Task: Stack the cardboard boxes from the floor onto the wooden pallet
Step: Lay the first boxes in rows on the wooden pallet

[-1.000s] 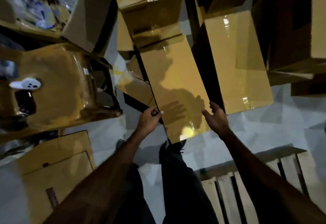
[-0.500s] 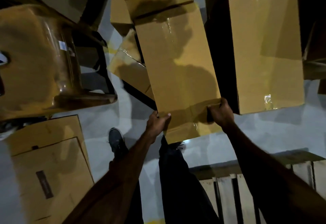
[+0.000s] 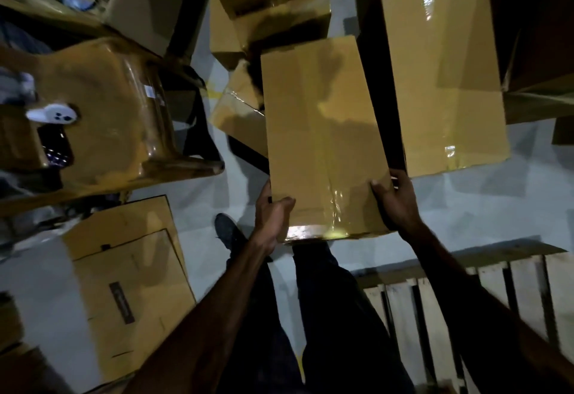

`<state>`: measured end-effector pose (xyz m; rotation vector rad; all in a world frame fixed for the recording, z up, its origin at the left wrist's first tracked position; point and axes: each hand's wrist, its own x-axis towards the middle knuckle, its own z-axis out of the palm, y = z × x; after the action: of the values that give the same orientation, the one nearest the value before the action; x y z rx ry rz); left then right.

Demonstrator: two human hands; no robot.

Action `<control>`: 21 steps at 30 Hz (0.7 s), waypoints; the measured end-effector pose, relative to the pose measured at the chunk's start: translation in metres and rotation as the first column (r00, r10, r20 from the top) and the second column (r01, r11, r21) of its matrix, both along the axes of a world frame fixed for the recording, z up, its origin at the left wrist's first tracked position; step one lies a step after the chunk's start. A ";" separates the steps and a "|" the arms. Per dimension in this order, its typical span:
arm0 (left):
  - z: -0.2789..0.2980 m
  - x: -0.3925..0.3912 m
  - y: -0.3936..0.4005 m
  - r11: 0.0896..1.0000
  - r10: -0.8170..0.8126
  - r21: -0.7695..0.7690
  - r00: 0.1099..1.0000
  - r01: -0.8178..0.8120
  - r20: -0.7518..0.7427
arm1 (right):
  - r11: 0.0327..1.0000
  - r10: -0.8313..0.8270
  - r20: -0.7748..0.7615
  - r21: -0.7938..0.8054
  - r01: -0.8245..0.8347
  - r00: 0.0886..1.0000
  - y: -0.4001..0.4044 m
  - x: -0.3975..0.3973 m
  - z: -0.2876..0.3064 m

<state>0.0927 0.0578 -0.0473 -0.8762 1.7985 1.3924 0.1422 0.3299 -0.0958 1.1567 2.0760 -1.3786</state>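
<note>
A long taped cardboard box (image 3: 320,132) hangs lifted in front of me above the grey floor. My left hand (image 3: 273,216) grips its near left corner, thumb on top. My right hand (image 3: 396,201) grips the near right corner, fingers curled over the edge. The wooden pallet (image 3: 466,288) lies at the lower right beside my legs, its slats bare where I can see them. A larger box (image 3: 441,76) stands right of the held one.
More cardboard boxes (image 3: 267,5) crowd the floor ahead. A flat box (image 3: 124,288) lies at the lower left. At the left stands a glossy brown chair (image 3: 102,114) with a white controller (image 3: 51,114) on it. My shoe (image 3: 226,232) is on the floor.
My hands went from reaching for the box to gripping its near corners. The box has come up off the floor and toward me.
</note>
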 end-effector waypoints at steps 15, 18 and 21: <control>0.180 -0.014 -0.070 0.964 -0.072 0.241 0.982 0.114 -0.178 | 0.863 -0.412 -0.171 -0.389 0.323 0.895 -0.061 0.053 0.212; 0.220 -0.021 -0.089 0.936 -0.095 0.307 0.965 0.169 -0.243 | 0.822 -0.481 -0.239 -0.458 0.339 0.844 -0.087 0.059 0.261; 0.257 -0.034 -0.109 0.904 -0.126 0.355 0.943 0.236 -0.308 | 0.800 -0.542 -0.329 -0.482 0.356 0.773 -0.114 0.063 0.308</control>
<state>0.0590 -0.0508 0.2096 -0.3043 1.6628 1.7322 0.2054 0.2159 0.2119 1.3038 1.6889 -2.3847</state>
